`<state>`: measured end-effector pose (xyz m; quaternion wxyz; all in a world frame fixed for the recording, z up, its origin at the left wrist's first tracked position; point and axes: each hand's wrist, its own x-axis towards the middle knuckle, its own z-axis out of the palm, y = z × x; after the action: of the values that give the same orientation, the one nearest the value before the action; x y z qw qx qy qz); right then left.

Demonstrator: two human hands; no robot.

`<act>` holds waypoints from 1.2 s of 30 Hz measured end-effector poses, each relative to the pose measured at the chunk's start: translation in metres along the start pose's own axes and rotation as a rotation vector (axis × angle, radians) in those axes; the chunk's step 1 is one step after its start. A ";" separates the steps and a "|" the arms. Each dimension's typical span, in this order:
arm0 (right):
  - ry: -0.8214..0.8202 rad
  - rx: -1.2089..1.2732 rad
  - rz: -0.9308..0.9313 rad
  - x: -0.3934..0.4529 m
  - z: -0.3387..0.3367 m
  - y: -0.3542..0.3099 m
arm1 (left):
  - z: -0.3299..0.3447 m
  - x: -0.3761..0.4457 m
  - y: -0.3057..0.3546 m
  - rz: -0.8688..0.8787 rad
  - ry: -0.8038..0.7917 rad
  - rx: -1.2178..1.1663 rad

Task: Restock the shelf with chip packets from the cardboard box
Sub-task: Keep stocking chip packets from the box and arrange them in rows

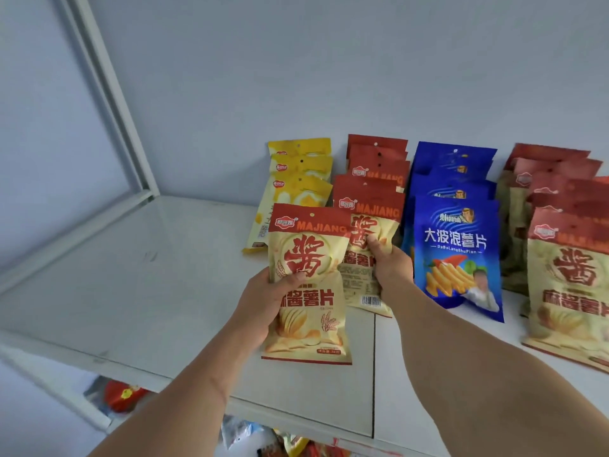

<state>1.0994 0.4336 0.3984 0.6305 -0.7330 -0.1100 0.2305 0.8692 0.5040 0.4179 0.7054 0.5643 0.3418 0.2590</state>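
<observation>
My left hand (263,301) grips a red-and-cream Majiang chip packet (309,258) by its left side and holds it upright above the white shelf (148,275). My right hand (389,262) grips the front packet (369,239) of the red-and-cream row just behind, thumb on its face. That row (375,166) leans back toward the wall. The cardboard box is out of view.
A row of yellow packets (296,179) stands to the left of the red row, blue packets (456,245) to its right, and more red-and-cream packets (566,258) at far right. A white frame post (108,103) rises at the shelf's back left. More goods (125,395) lie on the level below.
</observation>
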 end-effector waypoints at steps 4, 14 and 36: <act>0.116 -0.035 -0.047 0.011 0.010 0.001 | -0.004 0.017 -0.004 -0.021 -0.012 0.003; 0.156 -0.244 -0.058 0.012 0.013 -0.009 | -0.005 0.037 -0.007 0.000 -0.051 0.021; -0.093 -1.376 -0.577 -0.086 -0.071 0.026 | 0.092 0.075 -0.011 0.243 0.214 0.304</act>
<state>1.0547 0.3278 0.3969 0.0598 -0.8934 -0.4439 -0.0343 0.9872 0.5006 0.4049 0.5352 0.6706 0.3794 0.3462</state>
